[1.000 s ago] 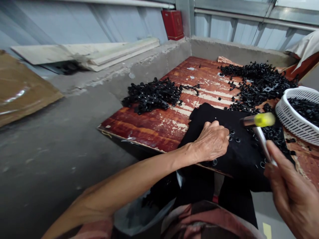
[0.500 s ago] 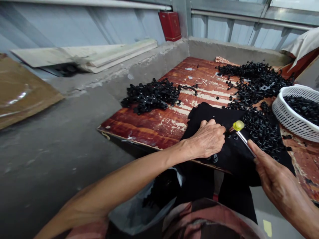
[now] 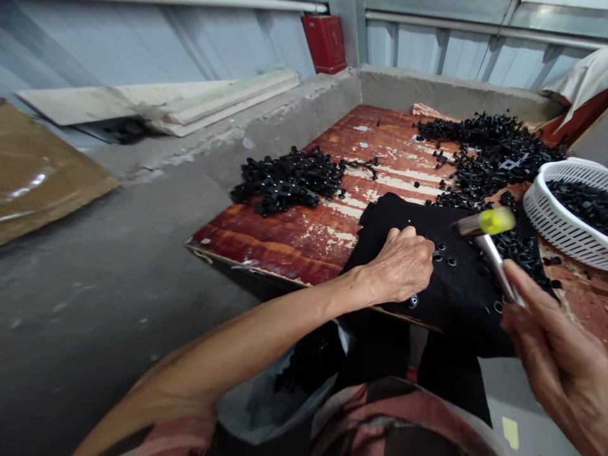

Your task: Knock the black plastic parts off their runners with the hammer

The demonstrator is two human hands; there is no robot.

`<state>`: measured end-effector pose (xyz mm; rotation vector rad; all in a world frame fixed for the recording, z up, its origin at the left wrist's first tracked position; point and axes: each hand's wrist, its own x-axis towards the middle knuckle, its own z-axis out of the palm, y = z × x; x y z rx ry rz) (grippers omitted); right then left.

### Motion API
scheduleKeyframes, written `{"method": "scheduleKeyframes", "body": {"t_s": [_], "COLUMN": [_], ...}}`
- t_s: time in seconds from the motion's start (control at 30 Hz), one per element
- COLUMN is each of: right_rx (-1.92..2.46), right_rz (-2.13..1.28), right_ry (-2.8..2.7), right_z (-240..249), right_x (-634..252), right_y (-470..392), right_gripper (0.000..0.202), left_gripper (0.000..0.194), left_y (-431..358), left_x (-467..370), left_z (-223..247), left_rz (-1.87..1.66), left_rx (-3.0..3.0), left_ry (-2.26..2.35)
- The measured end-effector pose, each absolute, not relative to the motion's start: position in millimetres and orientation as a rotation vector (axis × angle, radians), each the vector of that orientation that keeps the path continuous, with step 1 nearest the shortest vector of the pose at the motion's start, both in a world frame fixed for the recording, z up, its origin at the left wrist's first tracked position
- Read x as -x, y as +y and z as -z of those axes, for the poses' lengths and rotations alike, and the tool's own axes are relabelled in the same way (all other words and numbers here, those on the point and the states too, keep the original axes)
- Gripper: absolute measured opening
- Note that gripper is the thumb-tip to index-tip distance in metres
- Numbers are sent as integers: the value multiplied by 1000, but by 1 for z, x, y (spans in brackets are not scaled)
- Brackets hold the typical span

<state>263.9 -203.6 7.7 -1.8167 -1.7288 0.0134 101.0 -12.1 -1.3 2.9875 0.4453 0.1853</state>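
My right hand (image 3: 553,339) grips a small hammer (image 3: 496,256) by its metal handle. Its head, one end yellow and blurred, is raised above a black cloth (image 3: 394,212) at the front of the table. On that cloth rests my left hand (image 3: 403,266), fingers curled and closed, with what they hold hidden beneath them. Small black ring-like pieces (image 3: 451,261) lie just right of those fingers. Another small round piece (image 3: 413,301) sits below the left hand. A heap of small black parts (image 3: 520,250) spreads over the cloth's right side, partly behind the hammer.
The worn red-brown table (image 3: 266,244) bears a pile of linked black parts (image 3: 289,180) at left and a larger pile (image 3: 489,152) at the back right. A white slotted basket (image 3: 553,218) of black pieces stands right. A concrete ledge (image 3: 190,161) borders the left side.
The hammer has swung up and to the right, away from the left hand's fingertips. My right hand moved right with it. The left hand has stayed nearly in place.
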Motion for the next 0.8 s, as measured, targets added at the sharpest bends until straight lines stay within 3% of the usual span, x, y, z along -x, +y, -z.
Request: {"method": "scheduleKeyframes", "body": {"t_s": [0.2, 0.33, 0.4, 0.5, 0.67, 0.8], "right_rx": [1803, 1761, 1694, 1805, 1535, 1303], "right_rz": [-103, 75, 88, -284, -459, -667], "right_ry": [-1859, -1772, -1875, -1651, -947, -555], "right_z": [-7, -7, -7, -8, 6, 28], "right_x": [-262, -262, -262, -259, -253, -260], "right_y": [-201, -197, -197, -204, -226, -232], "right_gripper": [54, 61, 55, 48, 43, 44], "left_gripper": [16, 15, 20, 22, 28, 28], "left_y": [-13, -13, -14, -11, 18, 44], "left_x": [-99, -101, -101, -96, -56, -35], "left_z": [-1, 3, 7, 6, -32, -57], "left_rz": [-193, -217, -243, -268, -316, -675], "left_rx": [-2994, -2992, -3026, -3045, -3043, -3039], "left_ry": [437, 455, 417, 437, 1096, 1713]}}
